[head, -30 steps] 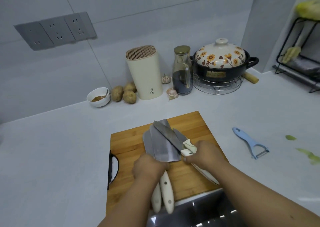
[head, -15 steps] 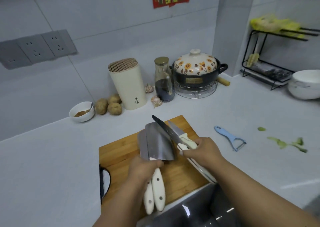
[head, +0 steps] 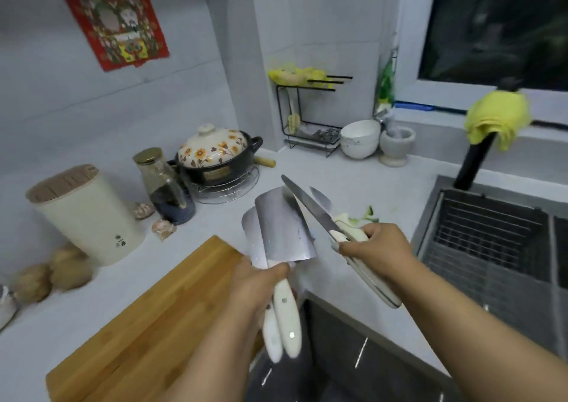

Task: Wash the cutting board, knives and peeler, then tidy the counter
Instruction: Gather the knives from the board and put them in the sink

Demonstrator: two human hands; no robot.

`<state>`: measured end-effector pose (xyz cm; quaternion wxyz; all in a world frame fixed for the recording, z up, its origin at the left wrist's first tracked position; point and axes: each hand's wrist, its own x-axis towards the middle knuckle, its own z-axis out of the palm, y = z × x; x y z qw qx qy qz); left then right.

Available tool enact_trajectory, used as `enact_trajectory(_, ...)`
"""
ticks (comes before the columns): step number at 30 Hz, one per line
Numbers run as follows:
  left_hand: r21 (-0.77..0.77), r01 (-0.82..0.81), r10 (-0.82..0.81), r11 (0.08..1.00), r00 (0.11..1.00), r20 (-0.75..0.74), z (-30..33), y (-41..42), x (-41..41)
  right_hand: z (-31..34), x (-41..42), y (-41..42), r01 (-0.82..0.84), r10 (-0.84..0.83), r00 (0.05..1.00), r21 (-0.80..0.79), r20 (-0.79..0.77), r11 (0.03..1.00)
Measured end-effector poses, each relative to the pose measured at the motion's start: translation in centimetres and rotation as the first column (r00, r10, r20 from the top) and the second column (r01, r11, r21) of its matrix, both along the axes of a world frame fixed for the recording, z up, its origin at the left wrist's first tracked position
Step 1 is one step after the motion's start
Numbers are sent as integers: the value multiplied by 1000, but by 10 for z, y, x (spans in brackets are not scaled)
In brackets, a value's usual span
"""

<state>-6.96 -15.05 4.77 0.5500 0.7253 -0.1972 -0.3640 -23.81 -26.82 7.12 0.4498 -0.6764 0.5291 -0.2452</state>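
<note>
While the sink (head: 491,248) waits at your right, the bamboo cutting board (head: 147,318) lies bare on the worktop (head: 353,180), probably left for its own wash. Your left hand (head: 255,285) keeps a clenched grip on the two cleavers (head: 279,226) by their white handles, blades up and away from you; your right hand (head: 378,245) grasps the two slimmer knives (head: 307,205) likewise, apart so edges don't clash. No peeler shows.
</note>
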Motion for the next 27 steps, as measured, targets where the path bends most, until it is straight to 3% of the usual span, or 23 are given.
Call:
enact_trajectory(7,-6,313,-313,950,949,-39,4,-72,-92,15,-118,-14,293,-295,954,43,60,955)
enact_trajectory(14,49,593,-586,804,804,-103,1,-132,-207,6,-248,-23,566,-566,824,22,16,824)
enact_trajectory(21,111,744,-709,659,663,-241,-21,-183,-349,-20,-394,-28,735,-731,678,61,-86,675)
enact_trajectory(27,179,774,-721,608,632,-285,-61,-219,-442,-60,-478,-43,798,-785,602,142,-145,586)
